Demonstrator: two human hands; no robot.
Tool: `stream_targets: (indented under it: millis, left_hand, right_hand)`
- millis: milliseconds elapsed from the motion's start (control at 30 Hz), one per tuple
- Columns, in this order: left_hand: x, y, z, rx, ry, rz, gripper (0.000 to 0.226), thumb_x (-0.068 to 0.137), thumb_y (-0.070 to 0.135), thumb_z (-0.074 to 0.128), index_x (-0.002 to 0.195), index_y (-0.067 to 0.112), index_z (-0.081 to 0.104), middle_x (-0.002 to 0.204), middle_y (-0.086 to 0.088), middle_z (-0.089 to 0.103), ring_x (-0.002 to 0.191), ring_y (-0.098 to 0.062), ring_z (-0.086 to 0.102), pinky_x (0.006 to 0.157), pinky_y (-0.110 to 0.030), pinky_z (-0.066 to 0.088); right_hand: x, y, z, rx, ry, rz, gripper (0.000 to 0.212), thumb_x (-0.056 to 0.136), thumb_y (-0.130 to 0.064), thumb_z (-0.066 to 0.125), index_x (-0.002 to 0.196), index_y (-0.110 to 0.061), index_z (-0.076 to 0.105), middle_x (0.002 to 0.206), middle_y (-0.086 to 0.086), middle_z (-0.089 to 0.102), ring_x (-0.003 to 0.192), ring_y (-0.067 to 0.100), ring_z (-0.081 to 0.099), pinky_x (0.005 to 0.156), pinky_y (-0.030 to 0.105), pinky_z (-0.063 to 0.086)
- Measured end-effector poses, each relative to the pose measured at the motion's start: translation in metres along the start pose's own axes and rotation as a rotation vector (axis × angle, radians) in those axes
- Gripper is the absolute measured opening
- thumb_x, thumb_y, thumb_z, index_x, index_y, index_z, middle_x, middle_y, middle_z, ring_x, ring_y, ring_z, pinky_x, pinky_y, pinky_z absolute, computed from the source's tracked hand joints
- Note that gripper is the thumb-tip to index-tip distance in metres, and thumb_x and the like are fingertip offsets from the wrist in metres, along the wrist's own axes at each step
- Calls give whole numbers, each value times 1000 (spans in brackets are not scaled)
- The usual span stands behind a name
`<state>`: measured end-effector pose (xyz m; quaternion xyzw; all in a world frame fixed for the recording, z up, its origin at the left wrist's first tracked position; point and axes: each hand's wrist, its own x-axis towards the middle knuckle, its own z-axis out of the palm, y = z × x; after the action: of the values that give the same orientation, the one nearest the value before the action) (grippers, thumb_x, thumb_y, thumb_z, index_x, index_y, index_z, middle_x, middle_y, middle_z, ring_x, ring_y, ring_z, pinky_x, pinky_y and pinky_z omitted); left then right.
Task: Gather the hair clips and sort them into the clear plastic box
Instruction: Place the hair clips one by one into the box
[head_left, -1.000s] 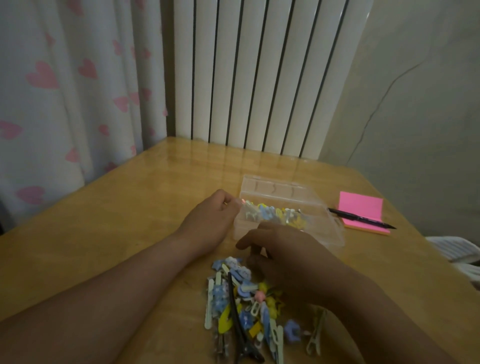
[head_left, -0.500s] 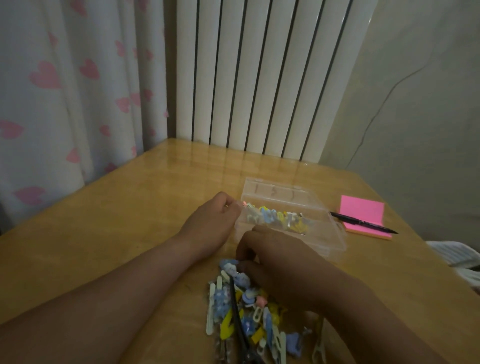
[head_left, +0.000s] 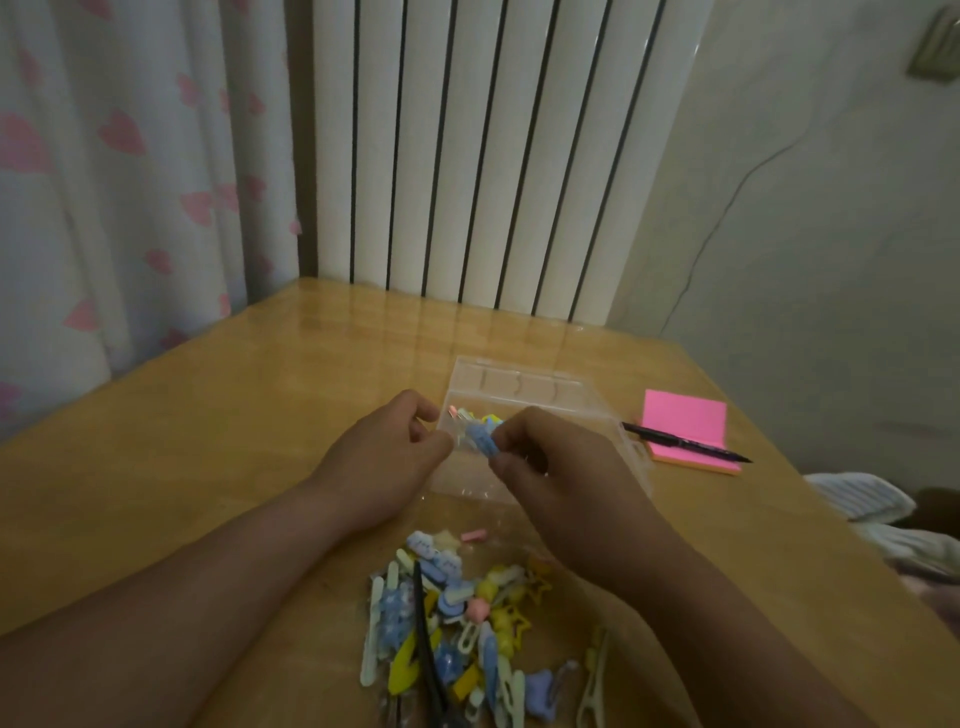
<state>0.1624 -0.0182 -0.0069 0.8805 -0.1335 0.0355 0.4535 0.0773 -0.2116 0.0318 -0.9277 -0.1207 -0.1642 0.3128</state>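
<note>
**Blue clip pinched at the box's near edge**

My right hand (head_left: 563, 470) has its thumb and fingertips clamped on a blue hair clip (head_left: 482, 441), holding it just over the near left corner of the clear plastic box (head_left: 519, 382). A few clips (head_left: 488, 418) already lie inside the box. My left hand (head_left: 392, 454) sits beside the box's left wall with its fingers curled; I cannot tell whether they grip anything. The loose pile of clips (head_left: 457, 618) lies on the table (head_left: 208, 415) between my forearms. A pen (head_left: 685, 442) rests across pink sticky notes (head_left: 683, 423) right of the box.
</note>
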Motion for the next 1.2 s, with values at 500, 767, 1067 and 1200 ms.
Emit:
stream_targets:
  millis: [500,767,1067,1200]
  left_hand:
    - [0,-5,2,25,-15,-3,25,101,45,60,122,32,56,91,8,65,75,-11,59,64,-33,42]
    - [1,-6,2,27,-5,2,29,101,45,60,125,30,57,94,9,66,80,-12,62,65,-33,42]
    - [2,-7,3,22,-16,4,29,101,46,59,125,30,55,92,8,66,74,-13,60,64,-33,42]
    - [3,-7,3,18,-16,-1,29,100,46,59,125,31,55,94,8,66,78,-13,61,66,-34,43]
  right_hand:
    - [39,59,-56,354,326,365,11,103,-18,66,100,-12,74,84,6,80,75,21,77,63,36,59]
    - [77,88,-58,-95,135,431,15,95,-13,73,105,-19,64,88,4,75,72,14,73,46,22,45]
    - [94,82,-48,-481,-189,384,14,86,-17,80,79,-28,74,85,-7,71,81,11,64,61,26,47]
    - [97,81,-48,-519,-225,398,11,85,-16,82,83,-25,75,87,-5,71,84,15,65,61,25,47]
